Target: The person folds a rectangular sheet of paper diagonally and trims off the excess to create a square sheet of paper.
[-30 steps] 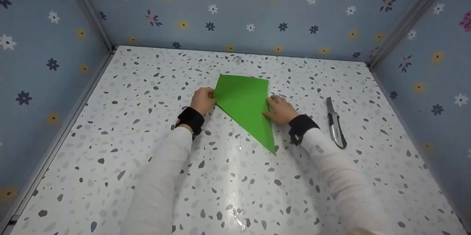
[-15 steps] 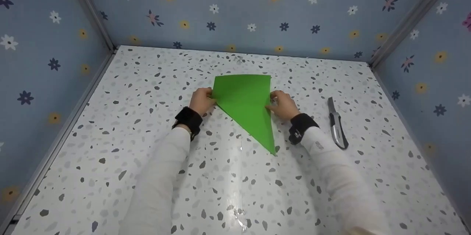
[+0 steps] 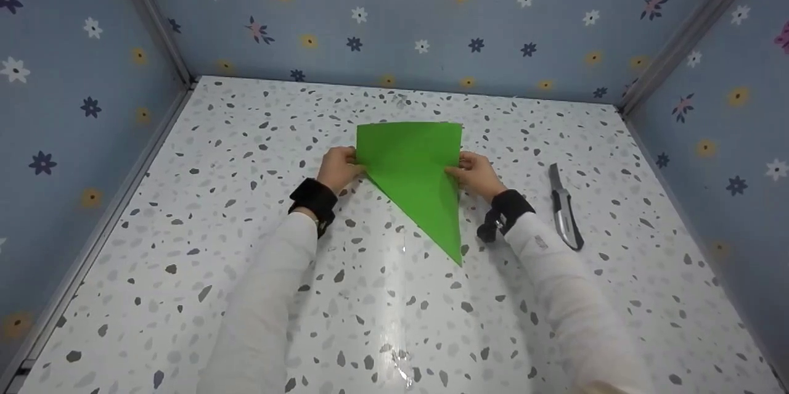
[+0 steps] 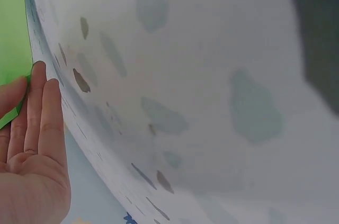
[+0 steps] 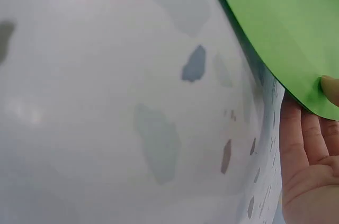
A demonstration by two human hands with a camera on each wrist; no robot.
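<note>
A green sheet of paper [image 3: 410,166], straight along its far side and tapering to a point toward the person, is held between both hands over the speckled table. My left hand [image 3: 338,169] pinches its left corner, thumb on top and fingers beneath. In the left wrist view the left hand [image 4: 37,144] shows that corner of green paper [image 4: 13,33] between thumb and fingers. On the opposite edge my right hand [image 3: 478,174] pinches the sheet. The right wrist view has the right thumb on top of the paper [image 5: 296,28] and the right hand's fingers [image 5: 312,139] under it.
A utility knife [image 3: 566,212] with its blade out lies on the table to the right of the right forearm. Blue flowered panels [image 3: 419,18] stand behind and at both sides of the white speckled table [image 3: 185,215].
The paper has turned slightly and its far edge is now nearly level, with the right corner shifted right. The right hand went from resting at the edge to pinching it; the left hand hardly moved.
</note>
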